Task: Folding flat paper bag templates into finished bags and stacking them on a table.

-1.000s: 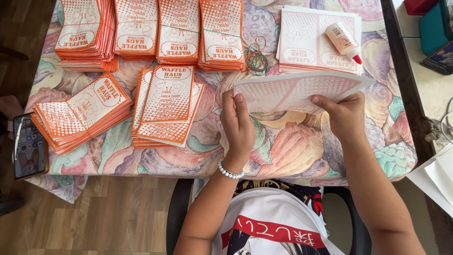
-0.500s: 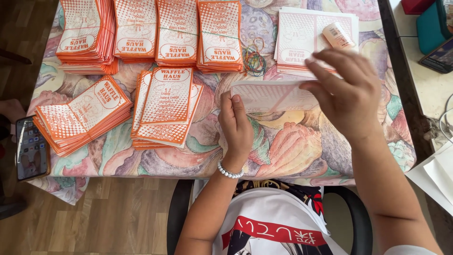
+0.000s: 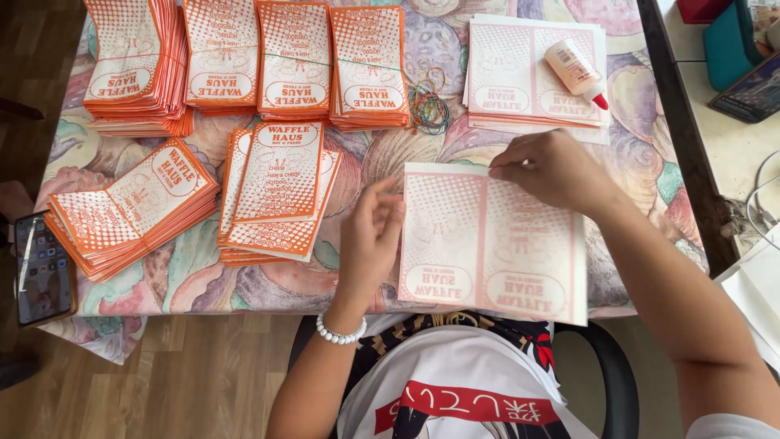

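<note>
A pale pink, dot-patterned paper sheet (image 3: 491, 240) lay at the near edge of a pastel floral tablecloth (image 3: 374, 150); orange-and-white dotted bag stacks (image 3: 284, 61) lined its far edge.

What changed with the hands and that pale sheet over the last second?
The pale sheet was folded and held up; now it lies opened flat on the table. The right hand presses its top edge, the left hand touches its left edge. Orange stacks and glue bottle stayed put.

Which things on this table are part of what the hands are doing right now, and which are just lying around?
In use:
flat printed sheet, under the left hand and right hand
stack of flat sheets
glue bottle
finished orange bags
rubber bands

Lying about:
phone at the table's left edge
teal case
</note>
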